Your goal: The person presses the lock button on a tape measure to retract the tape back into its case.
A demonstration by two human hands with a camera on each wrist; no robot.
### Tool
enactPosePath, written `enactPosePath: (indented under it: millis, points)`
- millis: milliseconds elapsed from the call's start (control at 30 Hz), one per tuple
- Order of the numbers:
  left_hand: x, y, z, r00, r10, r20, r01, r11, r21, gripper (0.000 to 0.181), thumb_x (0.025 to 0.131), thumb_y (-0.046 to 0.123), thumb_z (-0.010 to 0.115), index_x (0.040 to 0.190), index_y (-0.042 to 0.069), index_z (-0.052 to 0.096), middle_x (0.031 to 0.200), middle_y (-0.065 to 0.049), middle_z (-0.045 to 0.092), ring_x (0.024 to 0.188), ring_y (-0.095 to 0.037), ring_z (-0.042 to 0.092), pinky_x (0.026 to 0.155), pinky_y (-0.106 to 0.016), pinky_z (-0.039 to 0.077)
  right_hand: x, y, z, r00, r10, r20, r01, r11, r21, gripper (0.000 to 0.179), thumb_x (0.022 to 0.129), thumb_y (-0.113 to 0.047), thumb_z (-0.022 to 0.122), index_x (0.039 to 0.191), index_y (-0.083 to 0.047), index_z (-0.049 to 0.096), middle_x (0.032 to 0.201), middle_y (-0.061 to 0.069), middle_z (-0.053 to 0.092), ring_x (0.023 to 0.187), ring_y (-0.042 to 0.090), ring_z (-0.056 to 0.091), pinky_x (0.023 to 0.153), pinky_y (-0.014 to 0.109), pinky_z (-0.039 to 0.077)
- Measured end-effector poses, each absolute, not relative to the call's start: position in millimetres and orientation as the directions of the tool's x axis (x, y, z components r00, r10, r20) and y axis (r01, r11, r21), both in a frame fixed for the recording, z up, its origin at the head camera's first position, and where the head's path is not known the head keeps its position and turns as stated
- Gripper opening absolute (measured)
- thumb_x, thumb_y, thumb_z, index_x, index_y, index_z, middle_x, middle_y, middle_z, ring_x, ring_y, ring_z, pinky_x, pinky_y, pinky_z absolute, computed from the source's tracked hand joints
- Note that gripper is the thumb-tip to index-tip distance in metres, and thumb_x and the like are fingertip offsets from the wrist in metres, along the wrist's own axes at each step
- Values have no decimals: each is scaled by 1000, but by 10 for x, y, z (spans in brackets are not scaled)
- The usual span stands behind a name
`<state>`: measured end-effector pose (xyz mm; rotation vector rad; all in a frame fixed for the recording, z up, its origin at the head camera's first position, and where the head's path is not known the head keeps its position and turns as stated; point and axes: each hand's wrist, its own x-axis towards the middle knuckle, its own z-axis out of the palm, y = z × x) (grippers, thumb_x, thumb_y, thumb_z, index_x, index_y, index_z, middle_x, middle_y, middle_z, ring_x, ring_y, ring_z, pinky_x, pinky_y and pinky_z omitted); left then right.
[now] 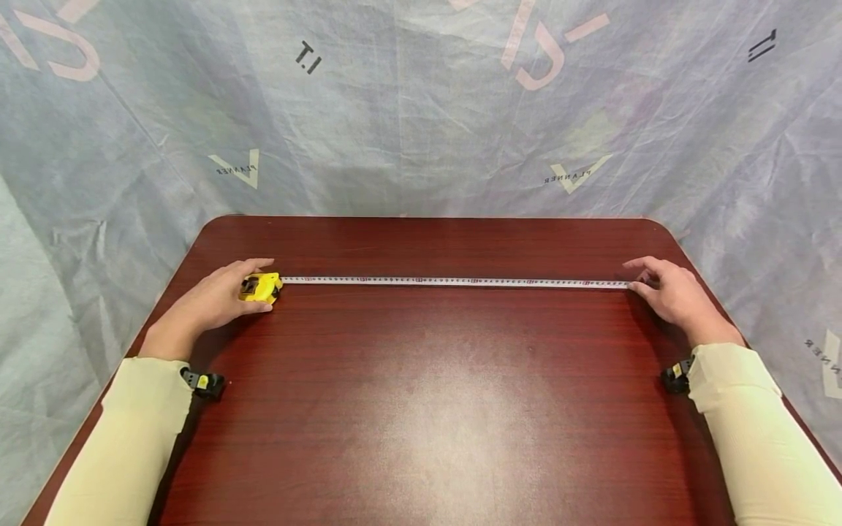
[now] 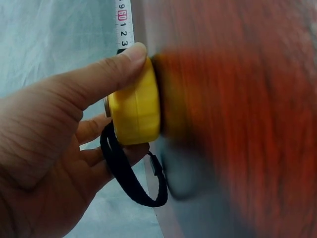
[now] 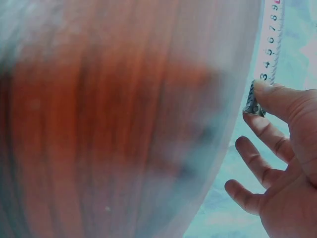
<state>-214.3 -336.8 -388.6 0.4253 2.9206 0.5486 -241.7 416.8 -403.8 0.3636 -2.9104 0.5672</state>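
Observation:
A yellow tape measure (image 1: pixel 264 287) is held in my left hand (image 1: pixel 220 296) at the left side of the table. Its white blade (image 1: pixel 447 283) runs straight across toward the right, drawn out to just past the 60 mark beside the case. In the left wrist view my thumb lies along the yellow case (image 2: pixel 136 111), and a black wrist strap (image 2: pixel 124 171) loops down from it. At the other end, my right hand (image 1: pixel 677 292) pinches the blade's tip between thumb and finger. The metal end hook (image 3: pixel 255 108) shows at those fingertips, the other fingers spread apart.
A dark red wooden table (image 1: pixel 427 409) with rounded far corners lies beneath both hands. Behind it hangs a grey printed fabric sheet (image 1: pixel 408 109). Each wrist carries a small black camera, one of them the left wrist camera (image 1: pixel 205 383).

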Motion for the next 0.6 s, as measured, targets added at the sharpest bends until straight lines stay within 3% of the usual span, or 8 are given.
enactPosePath:
  millis: [267,600]
  points:
    - [-2136,-3424,-3847,-949,301,-93,244,890,385,86,89,28,83,158,6,35,152,-31,40,135,-51,40,107,-67,30,-2406,4155,-3950,-946,-217,242,-296,883,-364,33,92,-1,75,124,-5,68,89,14,65,88,36,59,80,50,39]
    - [-2098,-3433,-3685,-949,302,-89,247,889,386,87,90,32,83,159,9,35,153,-29,39,136,-50,38,106,-68,31,-2399,4171,-3880,-912,-234,336,-349,874,-339,26,92,1,76,116,-6,73,96,18,67,88,34,58,77,39,37]
